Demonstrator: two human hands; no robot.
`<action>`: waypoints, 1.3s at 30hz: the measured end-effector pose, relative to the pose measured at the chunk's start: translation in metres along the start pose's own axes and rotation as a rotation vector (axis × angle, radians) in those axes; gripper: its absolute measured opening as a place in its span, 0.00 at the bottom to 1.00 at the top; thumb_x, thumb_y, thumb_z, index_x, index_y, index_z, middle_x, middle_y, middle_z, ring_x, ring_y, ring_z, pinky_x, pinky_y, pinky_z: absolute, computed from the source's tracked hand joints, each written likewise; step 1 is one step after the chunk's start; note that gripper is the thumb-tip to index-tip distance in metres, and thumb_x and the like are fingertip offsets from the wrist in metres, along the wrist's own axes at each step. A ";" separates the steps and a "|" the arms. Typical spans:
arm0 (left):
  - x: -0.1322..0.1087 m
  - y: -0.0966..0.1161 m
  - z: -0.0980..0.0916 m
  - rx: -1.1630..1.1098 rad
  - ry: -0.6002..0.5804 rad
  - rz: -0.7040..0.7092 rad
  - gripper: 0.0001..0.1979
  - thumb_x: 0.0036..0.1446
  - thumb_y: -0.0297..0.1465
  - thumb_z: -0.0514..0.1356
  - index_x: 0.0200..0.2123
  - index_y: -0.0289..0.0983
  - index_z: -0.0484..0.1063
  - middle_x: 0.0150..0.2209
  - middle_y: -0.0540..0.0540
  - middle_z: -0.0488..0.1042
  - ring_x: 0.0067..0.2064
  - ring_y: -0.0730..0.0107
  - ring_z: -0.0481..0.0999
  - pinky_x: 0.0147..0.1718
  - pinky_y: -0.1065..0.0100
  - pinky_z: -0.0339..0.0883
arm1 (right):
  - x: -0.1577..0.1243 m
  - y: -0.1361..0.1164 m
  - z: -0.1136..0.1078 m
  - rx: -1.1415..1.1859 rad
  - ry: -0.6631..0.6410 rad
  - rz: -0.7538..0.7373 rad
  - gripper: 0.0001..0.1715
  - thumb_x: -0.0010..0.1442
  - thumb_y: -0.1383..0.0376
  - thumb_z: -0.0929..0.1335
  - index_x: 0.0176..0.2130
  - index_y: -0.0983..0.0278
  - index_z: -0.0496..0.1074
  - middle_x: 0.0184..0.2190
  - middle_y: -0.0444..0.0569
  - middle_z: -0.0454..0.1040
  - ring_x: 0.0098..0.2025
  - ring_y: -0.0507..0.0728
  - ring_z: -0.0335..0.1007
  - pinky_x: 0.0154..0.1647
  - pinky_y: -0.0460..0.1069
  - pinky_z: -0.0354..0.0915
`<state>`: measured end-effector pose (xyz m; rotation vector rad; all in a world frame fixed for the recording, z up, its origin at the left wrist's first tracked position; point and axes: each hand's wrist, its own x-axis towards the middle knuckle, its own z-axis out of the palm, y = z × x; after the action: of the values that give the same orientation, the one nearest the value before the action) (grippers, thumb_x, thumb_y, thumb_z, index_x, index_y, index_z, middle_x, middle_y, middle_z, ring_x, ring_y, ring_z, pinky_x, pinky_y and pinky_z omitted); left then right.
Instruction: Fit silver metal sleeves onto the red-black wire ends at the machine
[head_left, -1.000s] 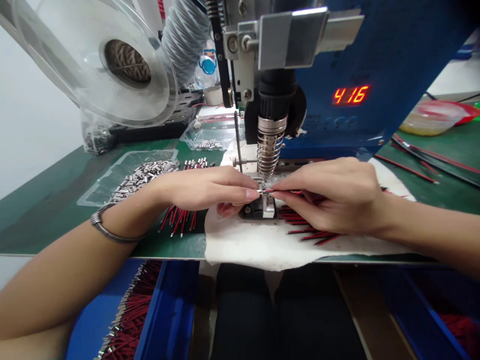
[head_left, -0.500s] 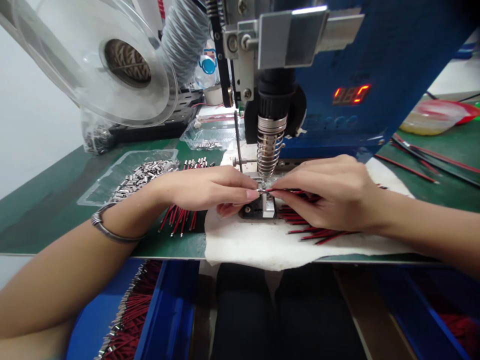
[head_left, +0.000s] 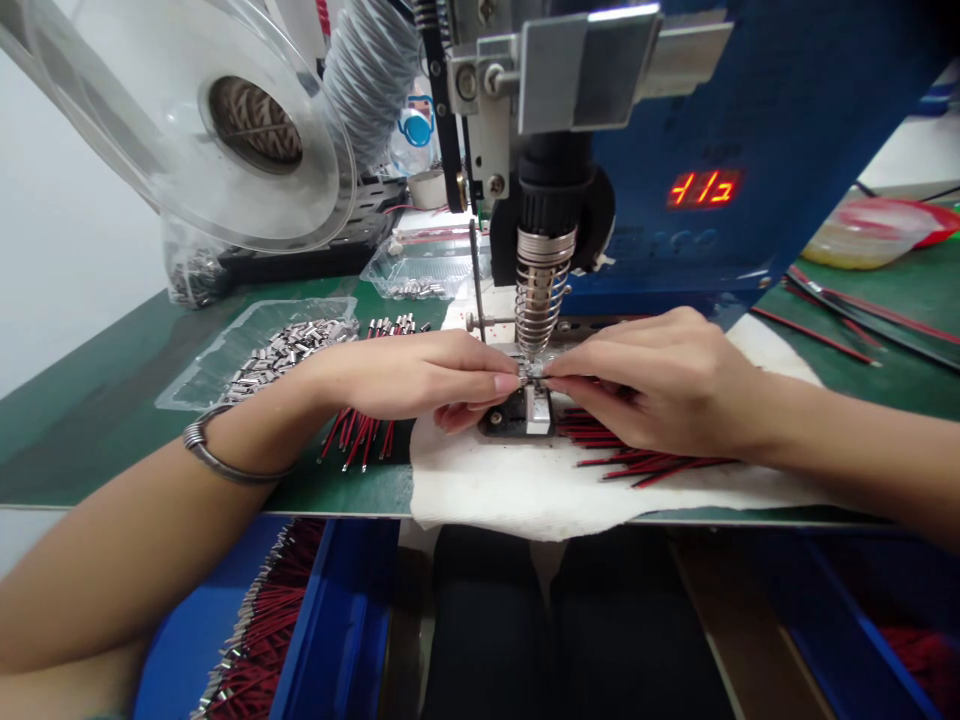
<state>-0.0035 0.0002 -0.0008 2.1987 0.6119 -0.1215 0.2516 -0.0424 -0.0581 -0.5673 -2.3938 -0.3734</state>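
My left hand (head_left: 442,375) pinches a small metal connector (head_left: 524,381) under the tip of the soldering machine (head_left: 534,300). My fingers cover most of that connector. From the other side my right hand (head_left: 660,375) is closed on a thin wire (head_left: 541,380), whose end meets the connector. Both pinches sit just above the small metal fixture (head_left: 536,412). Beneath my right hand a bundle of red and black wires (head_left: 637,468) lies on the white cloth (head_left: 487,495).
A clear tray of metal connectors (head_left: 289,350) and a row of wired connectors (head_left: 360,440) lie to the left. Blue bins (head_left: 337,610) sit below the table edge. Loose wires (head_left: 847,320) lie at the right. A plastic reel (head_left: 172,130) hangs upper left.
The wire between my hands has shifted or turned slightly and shows dark instead of red. Both hands stay almost in place. The machine's red display reads differently.
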 end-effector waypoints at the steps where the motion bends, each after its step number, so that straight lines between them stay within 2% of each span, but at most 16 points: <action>1: 0.000 0.000 0.000 -0.001 0.003 -0.003 0.22 0.75 0.39 0.51 0.27 0.38 0.66 0.25 0.50 0.70 0.28 0.71 0.69 0.33 0.69 0.65 | 0.000 -0.001 0.000 0.016 0.001 0.016 0.08 0.72 0.68 0.67 0.41 0.62 0.76 0.32 0.46 0.85 0.28 0.54 0.79 0.28 0.50 0.67; 6: -0.001 0.000 0.000 0.009 0.006 -0.005 0.21 0.76 0.37 0.49 0.28 0.38 0.65 0.25 0.50 0.70 0.28 0.71 0.70 0.34 0.69 0.66 | 0.002 -0.004 -0.001 0.101 -0.018 0.099 0.07 0.72 0.66 0.68 0.41 0.60 0.76 0.29 0.44 0.82 0.26 0.54 0.75 0.28 0.50 0.66; 10: 0.000 -0.002 0.000 -0.010 -0.001 0.011 0.21 0.76 0.38 0.50 0.29 0.38 0.67 0.26 0.50 0.71 0.28 0.71 0.70 0.34 0.69 0.67 | 0.004 -0.006 -0.003 0.180 -0.045 0.139 0.07 0.71 0.68 0.68 0.41 0.59 0.76 0.32 0.45 0.83 0.29 0.54 0.77 0.31 0.49 0.69; 14: 0.000 -0.002 -0.001 -0.030 -0.004 0.010 0.20 0.75 0.37 0.52 0.28 0.37 0.67 0.25 0.49 0.71 0.28 0.70 0.70 0.33 0.69 0.67 | 0.006 -0.007 -0.004 0.236 -0.053 0.182 0.07 0.69 0.70 0.68 0.42 0.59 0.77 0.32 0.44 0.83 0.28 0.54 0.76 0.31 0.48 0.69; 24: 0.000 -0.001 -0.001 -0.014 -0.001 -0.003 0.22 0.75 0.40 0.51 0.28 0.38 0.67 0.25 0.49 0.71 0.28 0.70 0.70 0.33 0.68 0.66 | 0.006 -0.008 -0.006 0.238 -0.038 0.169 0.07 0.68 0.72 0.69 0.41 0.61 0.76 0.30 0.45 0.82 0.26 0.53 0.75 0.29 0.48 0.67; 31: 0.001 0.002 -0.001 -0.001 -0.004 0.007 0.22 0.75 0.39 0.50 0.27 0.38 0.65 0.24 0.50 0.70 0.28 0.71 0.69 0.33 0.68 0.66 | 0.005 -0.004 -0.004 0.252 -0.098 0.176 0.07 0.69 0.71 0.67 0.43 0.62 0.76 0.36 0.48 0.83 0.32 0.56 0.79 0.33 0.49 0.69; 39: 0.000 0.001 0.000 0.001 0.005 -0.014 0.21 0.75 0.36 0.50 0.27 0.38 0.66 0.25 0.50 0.70 0.29 0.71 0.70 0.35 0.68 0.67 | 0.009 -0.009 -0.005 0.317 -0.098 0.214 0.08 0.72 0.67 0.66 0.42 0.63 0.76 0.32 0.48 0.81 0.29 0.53 0.73 0.32 0.48 0.66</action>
<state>-0.0034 -0.0007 -0.0002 2.1968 0.6306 -0.1238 0.2438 -0.0491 -0.0501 -0.6963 -2.3885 0.1273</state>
